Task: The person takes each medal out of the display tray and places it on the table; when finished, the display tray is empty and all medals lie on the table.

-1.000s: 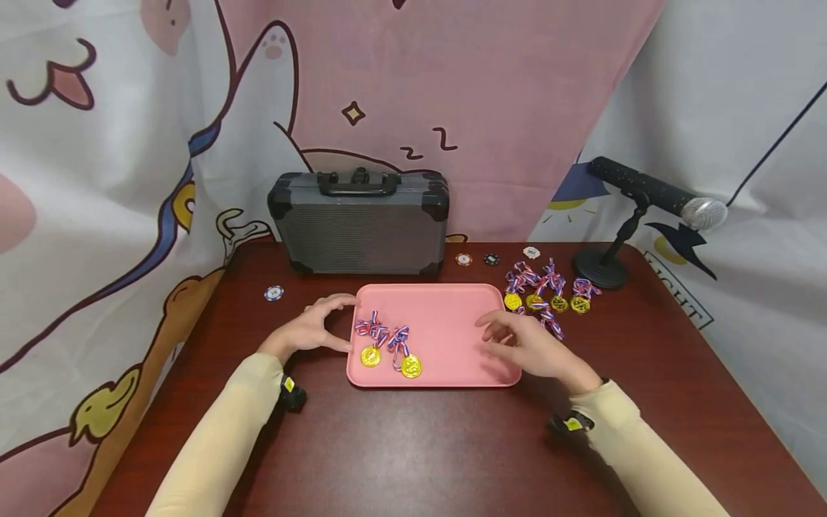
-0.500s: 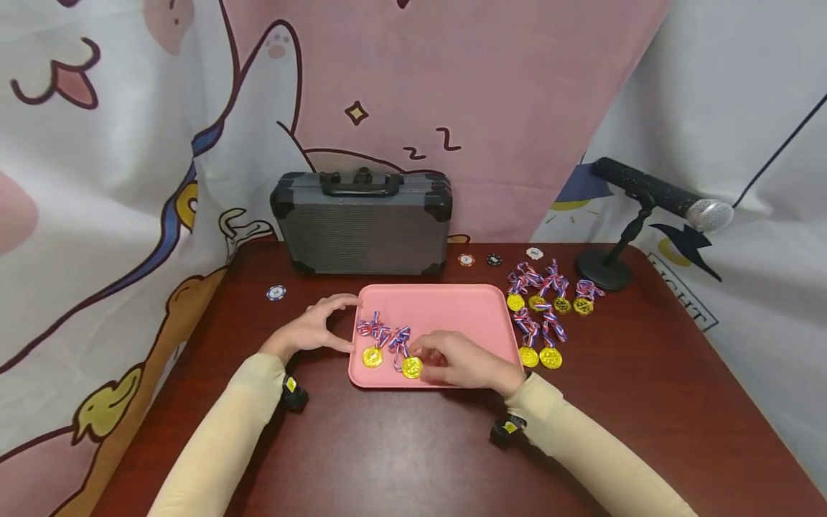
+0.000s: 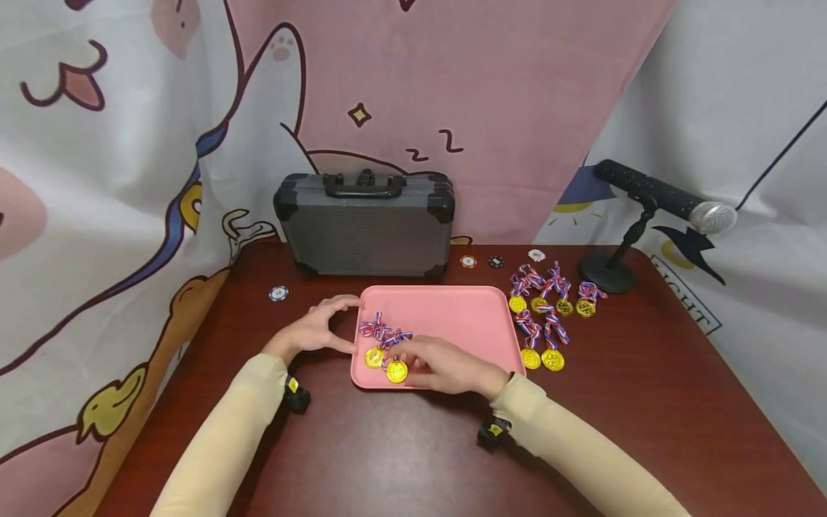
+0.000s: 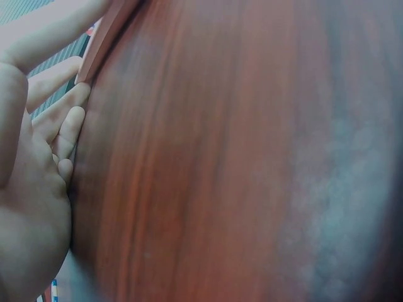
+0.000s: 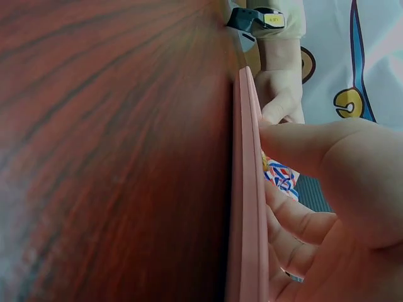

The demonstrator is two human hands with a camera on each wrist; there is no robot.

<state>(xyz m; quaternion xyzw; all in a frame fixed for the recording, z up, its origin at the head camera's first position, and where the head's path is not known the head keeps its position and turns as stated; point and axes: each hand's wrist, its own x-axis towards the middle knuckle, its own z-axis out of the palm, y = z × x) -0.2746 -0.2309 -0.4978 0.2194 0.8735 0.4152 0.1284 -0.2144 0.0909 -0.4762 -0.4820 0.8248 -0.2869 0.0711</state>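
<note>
A pink tray [image 3: 452,316] lies on the table. Two gold medals with red, white and blue ribbons are in its left part: the left medal [image 3: 374,357] and the right medal [image 3: 397,371]. My right hand [image 3: 446,365] reaches over the tray's front part, its index finger and thumb touching the right medal and its ribbon; in the right wrist view, the ribbon [image 5: 281,178] shows between thumb and fingers. My left hand [image 3: 313,330] stands at the tray's left edge, thumb and fingers spread apart along the rim. Its fingertips meet the rim [image 4: 104,47] in the left wrist view.
Several more ribboned medals [image 3: 552,359] lie right of the tray. A grey case [image 3: 367,233] stands behind it, with poker chips [image 3: 468,262] nearby and another chip [image 3: 278,294] at left. A microphone on a stand [image 3: 623,244] occupies the back right corner.
My right hand has moved left across the tray to the right medal. That medal has shifted left, nearer the other one. The left hand has stayed at the tray's edge.
</note>
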